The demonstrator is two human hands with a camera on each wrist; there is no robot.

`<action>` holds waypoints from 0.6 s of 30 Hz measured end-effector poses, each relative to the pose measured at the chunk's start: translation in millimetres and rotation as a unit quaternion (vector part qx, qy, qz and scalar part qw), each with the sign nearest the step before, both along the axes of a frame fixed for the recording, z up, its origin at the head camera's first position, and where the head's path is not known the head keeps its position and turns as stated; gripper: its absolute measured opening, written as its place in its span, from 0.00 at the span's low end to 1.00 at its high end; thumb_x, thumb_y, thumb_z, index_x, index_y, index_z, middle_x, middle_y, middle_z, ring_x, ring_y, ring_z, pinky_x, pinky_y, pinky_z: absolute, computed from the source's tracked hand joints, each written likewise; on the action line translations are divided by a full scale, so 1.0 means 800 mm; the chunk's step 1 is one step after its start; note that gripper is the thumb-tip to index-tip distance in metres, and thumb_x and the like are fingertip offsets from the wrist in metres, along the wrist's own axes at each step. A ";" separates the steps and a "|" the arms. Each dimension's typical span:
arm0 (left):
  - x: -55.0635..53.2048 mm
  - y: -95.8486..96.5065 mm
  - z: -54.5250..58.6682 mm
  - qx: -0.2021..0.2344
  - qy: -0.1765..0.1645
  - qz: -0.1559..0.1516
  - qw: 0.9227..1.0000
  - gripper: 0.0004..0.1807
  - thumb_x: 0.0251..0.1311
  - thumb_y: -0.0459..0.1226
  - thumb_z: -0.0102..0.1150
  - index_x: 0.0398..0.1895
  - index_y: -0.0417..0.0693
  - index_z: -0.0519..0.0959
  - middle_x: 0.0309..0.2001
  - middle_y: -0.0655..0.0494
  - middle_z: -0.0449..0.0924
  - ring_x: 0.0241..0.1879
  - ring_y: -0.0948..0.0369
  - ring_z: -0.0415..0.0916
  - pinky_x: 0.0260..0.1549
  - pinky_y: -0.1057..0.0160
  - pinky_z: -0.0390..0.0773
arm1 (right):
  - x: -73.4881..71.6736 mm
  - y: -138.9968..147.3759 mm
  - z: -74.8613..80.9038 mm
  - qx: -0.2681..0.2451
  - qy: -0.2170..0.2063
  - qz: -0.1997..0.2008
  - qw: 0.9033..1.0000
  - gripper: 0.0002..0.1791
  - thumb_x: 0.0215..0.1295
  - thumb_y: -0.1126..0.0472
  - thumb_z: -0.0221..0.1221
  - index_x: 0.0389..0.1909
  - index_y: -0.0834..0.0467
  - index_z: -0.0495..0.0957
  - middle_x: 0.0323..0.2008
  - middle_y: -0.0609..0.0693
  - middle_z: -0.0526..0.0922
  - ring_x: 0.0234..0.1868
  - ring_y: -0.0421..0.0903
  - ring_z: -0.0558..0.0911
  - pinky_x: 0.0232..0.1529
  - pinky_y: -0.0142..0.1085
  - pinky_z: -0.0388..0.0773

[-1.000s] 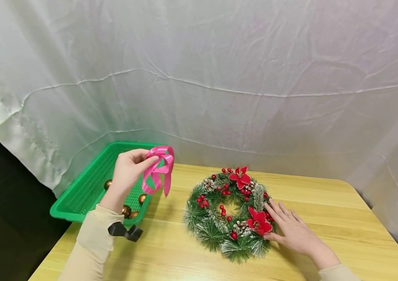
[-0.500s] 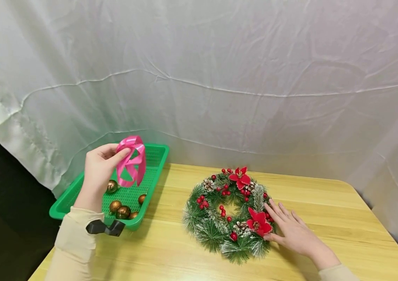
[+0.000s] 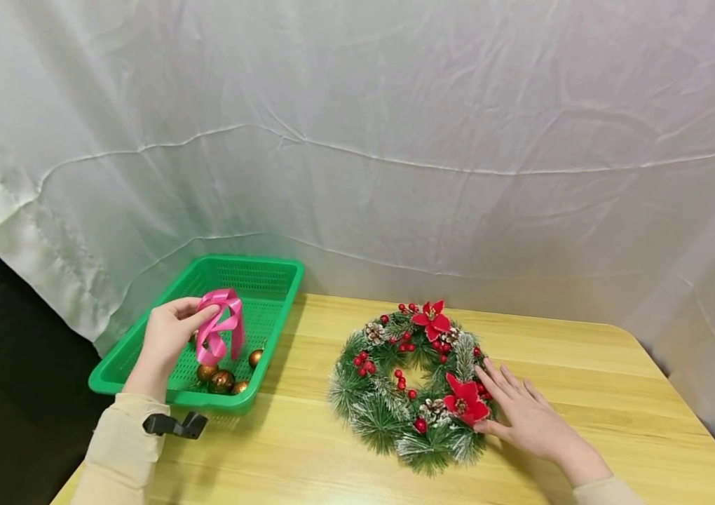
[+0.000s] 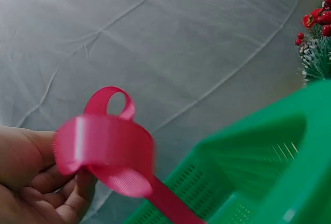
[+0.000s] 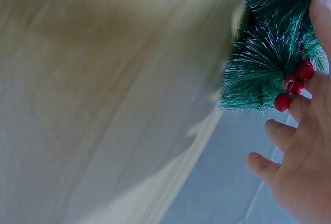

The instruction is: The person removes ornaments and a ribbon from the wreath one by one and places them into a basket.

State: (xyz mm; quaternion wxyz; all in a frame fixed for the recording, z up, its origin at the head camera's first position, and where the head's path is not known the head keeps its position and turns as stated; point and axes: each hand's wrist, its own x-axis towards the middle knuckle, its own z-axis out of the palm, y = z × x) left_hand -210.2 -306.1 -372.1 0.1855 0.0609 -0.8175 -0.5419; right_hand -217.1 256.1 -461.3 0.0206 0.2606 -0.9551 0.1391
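Note:
My left hand pinches a looped pink ribbon between thumb and fingers, held over the green basket. In the left wrist view the ribbon hangs in loops with one tail trailing toward the basket. Inside the basket lie several bronze-coloured ball ornaments, partly behind the ribbon. My right hand rests with spread fingers on the right edge of a green wreath. Red poinsettias, red berries and pinecones decorate the wreath. Berries show beside the fingers in the right wrist view.
The wooden table carries the wreath at its middle and the basket at its left end. A pale grey cloth hangs behind the table. Dark material lies beyond the left edge.
My left hand has moved left with the ribbon, from the basket's right side to over its inside, then lowered. The right hand and wreath have stayed put.

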 end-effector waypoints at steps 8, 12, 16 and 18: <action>0.005 -0.009 -0.016 -0.045 -0.058 -0.063 0.995 0.24 0.61 0.45 0.63 0.47 0.31 0.78 0.35 0.59 0.83 0.34 0.68 0.76 0.36 0.67 0.77 | 0.001 0.002 -0.002 -0.006 0.001 -0.001 1.000 0.50 0.59 0.31 0.53 0.75 0.52 0.48 0.75 0.51 0.44 0.72 0.62 0.47 0.67 0.61 0.41; 0.006 -0.014 -0.019 -0.070 -0.080 -0.072 0.992 0.22 0.61 0.45 0.63 0.46 0.33 0.78 0.36 0.55 0.82 0.35 0.65 0.74 0.40 0.60 0.76 | 0.000 0.002 -0.004 -0.007 0.002 -0.001 1.000 0.50 0.59 0.31 0.53 0.76 0.52 0.48 0.75 0.51 0.44 0.72 0.62 0.47 0.68 0.59 0.38; 0.005 -0.019 -0.025 -0.081 -0.100 -0.090 0.988 0.20 0.61 0.44 0.63 0.45 0.34 0.78 0.35 0.53 0.81 0.36 0.61 0.73 0.41 0.54 0.75 | -0.001 0.002 -0.005 -0.004 0.002 -0.003 1.000 0.50 0.59 0.31 0.53 0.76 0.51 0.48 0.75 0.52 0.44 0.72 0.61 0.47 0.68 0.59 0.39; 0.005 -0.021 -0.029 -0.082 -0.106 -0.096 0.986 0.20 0.61 0.43 0.64 0.46 0.34 0.78 0.36 0.53 0.81 0.37 0.60 0.74 0.41 0.54 0.74 | -0.001 0.002 -0.006 -0.003 0.002 -0.003 1.000 0.50 0.58 0.31 0.53 0.76 0.51 0.48 0.75 0.52 0.44 0.72 0.61 0.47 0.68 0.60 0.40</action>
